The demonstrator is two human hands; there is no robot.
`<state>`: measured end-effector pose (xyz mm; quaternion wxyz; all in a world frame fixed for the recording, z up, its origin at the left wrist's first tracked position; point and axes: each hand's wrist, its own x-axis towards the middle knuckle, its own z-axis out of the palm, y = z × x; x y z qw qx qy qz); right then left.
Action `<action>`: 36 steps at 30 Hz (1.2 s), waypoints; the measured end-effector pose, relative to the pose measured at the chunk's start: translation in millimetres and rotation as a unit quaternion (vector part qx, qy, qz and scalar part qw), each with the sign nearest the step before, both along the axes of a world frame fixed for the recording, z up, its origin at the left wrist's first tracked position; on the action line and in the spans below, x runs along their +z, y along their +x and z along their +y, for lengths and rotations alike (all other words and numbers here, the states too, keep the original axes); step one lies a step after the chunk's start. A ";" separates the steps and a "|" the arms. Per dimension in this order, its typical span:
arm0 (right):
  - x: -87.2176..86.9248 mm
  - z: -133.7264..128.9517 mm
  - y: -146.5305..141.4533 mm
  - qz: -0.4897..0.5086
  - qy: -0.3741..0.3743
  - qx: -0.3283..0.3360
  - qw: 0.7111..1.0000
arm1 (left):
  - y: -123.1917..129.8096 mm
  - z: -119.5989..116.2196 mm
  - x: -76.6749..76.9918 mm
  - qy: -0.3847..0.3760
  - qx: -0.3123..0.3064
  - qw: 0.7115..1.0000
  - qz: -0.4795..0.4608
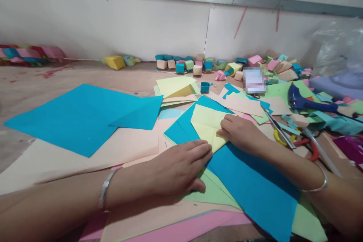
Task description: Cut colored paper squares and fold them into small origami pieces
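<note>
A pale yellow sheet of paper [204, 120] with crease lines lies on top of blue sheets in the middle. My left hand [181, 164] rests flat, fingers stretched out, with its fingertips on the sheet's lower left edge. Curled over the right edge of the same sheet, my right hand [236, 132] has its fingers closed on the paper. Under both hands are a blue sheet [261, 181] and a green sheet [212, 189]. What the right fingertips pinch is partly hidden.
A large blue sheet [76, 115] lies left. Scissors [279, 128], red-and-yellow-handled, and a blue glue gun [309, 102] lie right among paper scraps. Small paper boxes [180, 68] line the wall. A purple object [340, 85] and clear plastic [337, 45] stand at the far right.
</note>
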<state>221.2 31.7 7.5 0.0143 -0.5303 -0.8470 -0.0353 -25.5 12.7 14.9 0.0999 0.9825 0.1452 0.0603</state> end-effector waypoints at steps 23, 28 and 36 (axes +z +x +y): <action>3.4 -1.6 -6.2 -0.052 0.006 0.012 0.999 | 0.4 5.5 3.3 -0.016 -0.026 1.000 0.005; 0.7 -1.0 -5.0 -0.050 0.012 0.017 0.999 | -2.6 9.2 -0.9 -0.026 -0.031 0.999 0.001; -0.1 -1.6 -5.1 -0.046 0.019 0.020 0.999 | -3.1 11.8 -2.7 -0.026 -0.038 0.999 0.003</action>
